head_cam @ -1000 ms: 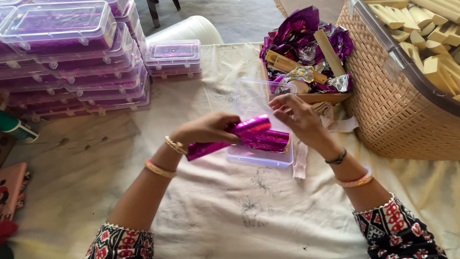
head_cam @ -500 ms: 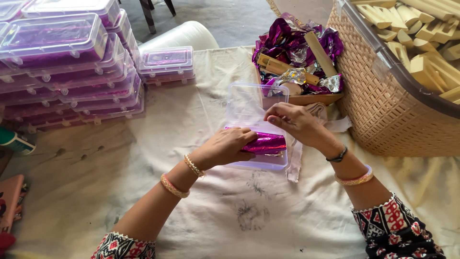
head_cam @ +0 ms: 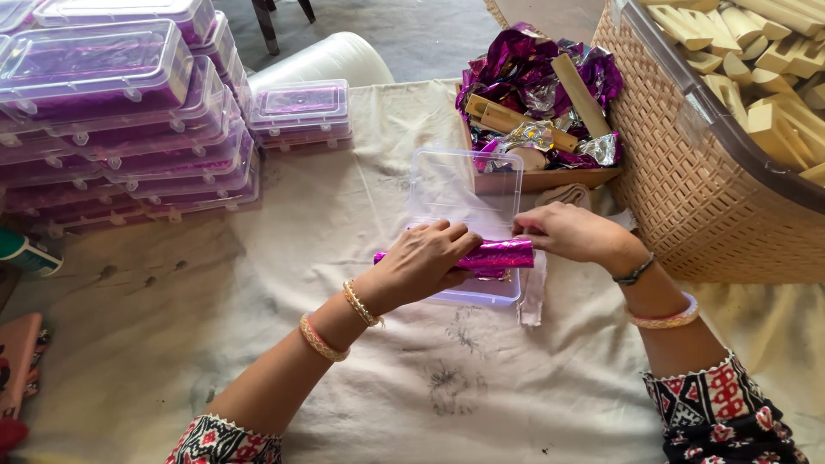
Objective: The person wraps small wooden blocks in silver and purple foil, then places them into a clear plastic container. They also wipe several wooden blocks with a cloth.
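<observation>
Left hand [head_cam: 425, 262] lies curled over a long stick wrapped in shiny magenta foil [head_cam: 494, 255], fingers bent down across its left half and gripping it, so that only a short foil tip shows out past the knuckles on the far left. Just beneath that hand and the wrapped stick sits a shallow clear plastic box [head_cam: 481, 296], its open clear lid [head_cam: 460, 185] standing up just beyond the fingertips. Well off to the left of the left hand rise stacks of closed clear boxes [head_cam: 120, 120] with purple contents, and a smaller stack of the same boxes [head_cam: 301, 112] stands beyond and left of the hand. All of it rests on a pale, stained cloth [head_cam: 447, 387].

Right hand [head_cam: 571, 232] meets the wrapped stick at its right end, fingertips pinched closed on the foil there, thumb side turned toward the left hand; the two hands are near each other with the bare shining middle of the stick between them. Beyond the right hand is an open cardboard tray [head_cam: 550, 178] heaped with crumpled purple and silver foil and a few bare wooden sticks. To the right of the right hand stands a tan woven basket [head_cam: 713, 206], filled with pale wooden pieces.
</observation>
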